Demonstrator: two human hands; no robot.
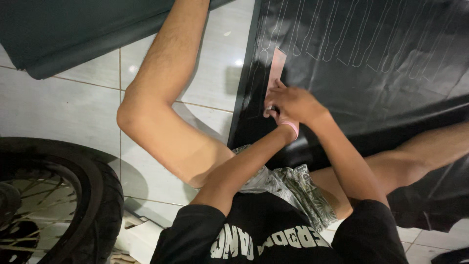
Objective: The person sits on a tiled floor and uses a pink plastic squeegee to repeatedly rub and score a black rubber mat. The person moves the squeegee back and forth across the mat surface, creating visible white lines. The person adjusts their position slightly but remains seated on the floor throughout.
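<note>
White tiled floor point(68, 102), black chalk-marked sheet point(391, 88), right hand point(293, 103) fingers pinning pink template point(277, 66), left hand point(278, 117) grip hidden, motorcycle tyre point(105, 195)

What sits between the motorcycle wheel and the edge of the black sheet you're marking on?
In the head view, the person's bent left leg lies between the wheel and the black sheet, resting on white floor tiles. Both hands press a pink template on that sheet.
</note>
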